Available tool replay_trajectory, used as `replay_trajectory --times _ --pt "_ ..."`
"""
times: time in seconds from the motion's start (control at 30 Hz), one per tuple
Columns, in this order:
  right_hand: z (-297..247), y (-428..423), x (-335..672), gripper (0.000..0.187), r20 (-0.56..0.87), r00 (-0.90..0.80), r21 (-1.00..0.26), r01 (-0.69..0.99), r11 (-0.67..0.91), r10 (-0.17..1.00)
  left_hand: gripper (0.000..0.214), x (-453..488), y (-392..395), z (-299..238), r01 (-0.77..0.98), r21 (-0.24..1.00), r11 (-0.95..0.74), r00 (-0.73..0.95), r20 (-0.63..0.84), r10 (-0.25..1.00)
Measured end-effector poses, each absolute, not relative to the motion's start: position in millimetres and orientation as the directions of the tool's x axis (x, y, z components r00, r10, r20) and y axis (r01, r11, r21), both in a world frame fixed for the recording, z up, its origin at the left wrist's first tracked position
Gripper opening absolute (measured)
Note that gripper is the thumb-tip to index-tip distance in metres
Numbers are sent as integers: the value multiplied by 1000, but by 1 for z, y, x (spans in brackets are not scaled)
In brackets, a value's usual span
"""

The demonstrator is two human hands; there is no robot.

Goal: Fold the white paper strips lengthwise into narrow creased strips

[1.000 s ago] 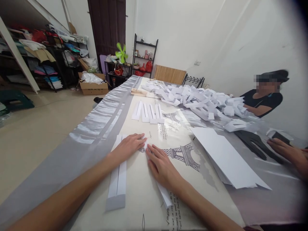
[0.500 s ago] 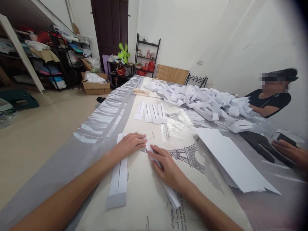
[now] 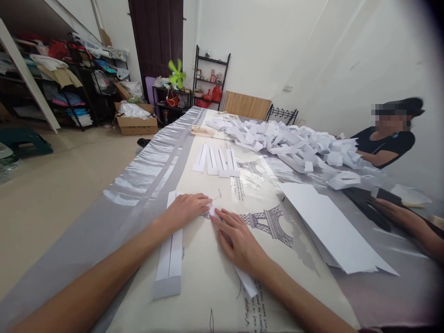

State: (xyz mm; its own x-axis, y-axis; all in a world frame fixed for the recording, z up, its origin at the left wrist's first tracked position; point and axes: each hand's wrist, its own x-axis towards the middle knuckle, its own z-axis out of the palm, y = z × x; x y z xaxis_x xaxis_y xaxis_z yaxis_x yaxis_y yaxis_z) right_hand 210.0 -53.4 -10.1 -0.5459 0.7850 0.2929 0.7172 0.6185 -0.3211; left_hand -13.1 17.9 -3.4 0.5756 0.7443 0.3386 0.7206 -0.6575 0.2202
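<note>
A narrow white paper strip (image 3: 247, 283) lies slantwise on the printed cream cloth, largely covered by my right hand (image 3: 240, 237). My right fingers are closed over its upper part, with the thumb tucked at the side. At the strip's far end, my left hand (image 3: 187, 209) presses its fingertips together on the paper. Beneath my left wrist is a folded white paper piece (image 3: 169, 263) with a long slit down its middle. Farther up the cloth, several similar folded pieces (image 3: 212, 161) are lined up.
A big heap of folded white papers (image 3: 287, 141) covers the far right of the table. Stacked white sheets (image 3: 342, 231) lie to my right. Past them, a co-worker's hand (image 3: 398, 215) holds a dark block. Another person (image 3: 391, 141) sits behind the heap. A wooden piece (image 3: 201, 131) lies far ahead.
My hands stay almost in place on the strip, with only slight finger shifts. The co-worker's hand on the right has moved inward with the dark block. The view has shifted slightly.
</note>
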Motion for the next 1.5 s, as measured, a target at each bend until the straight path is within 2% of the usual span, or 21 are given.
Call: replay_trajectory --times 0.1,0.2,0.3,0.53,0.73,0.83,0.93,1.03,1.2,1.33,1.4,1.5 --pt "-10 -56 210 50 284 -560 -284 726 626 778 31 -11 15 -1 788 142 -599 552 266 790" --pt "-10 -57 209 52 279 -575 -244 732 636 769 31 -9 13 0 785 80 -614 580 253 774" --pt "-10 -57 208 50 279 -592 -204 733 649 756 32 -4 8 1 778 56 -626 592 268 760" --pt "-8 -82 219 51 291 -610 -141 734 664 737 31 17 -6 6 851 -16 -524 512 244 824" --pt "-10 -128 242 50 329 -655 64 734 676 681 40 24 -11 4 854 49 -518 492 249 834" --pt "-13 -145 251 49 373 -671 162 727 668 640 53 25 -14 2 858 59 -511 486 229 843" --pt "-18 -157 260 47 411 -662 207 737 644 626 67 26 -16 0 863 56 -502 483 197 853" --pt "-23 -166 266 44 461 -610 176 775 607 645 75 26 -17 -2 857 76 -510 492 178 852" --pt "-27 -172 269 44 512 -515 7 802 597 687 78 25 -15 -5 847 98 -522 499 190 845" --pt "-23 -171 269 48 478 -465 -120 806 580 745 78 25 -16 -5 854 95 -512 492 174 853" --pt "-21 -170 271 47 461 -483 -129 793 595 744 77 26 -16 -4 860 82 -504 488 159 858" --pt "-21 -170 273 46 465 -539 -63 771 634 702 76 27 -18 -3 863 81 -499 484 154 861"
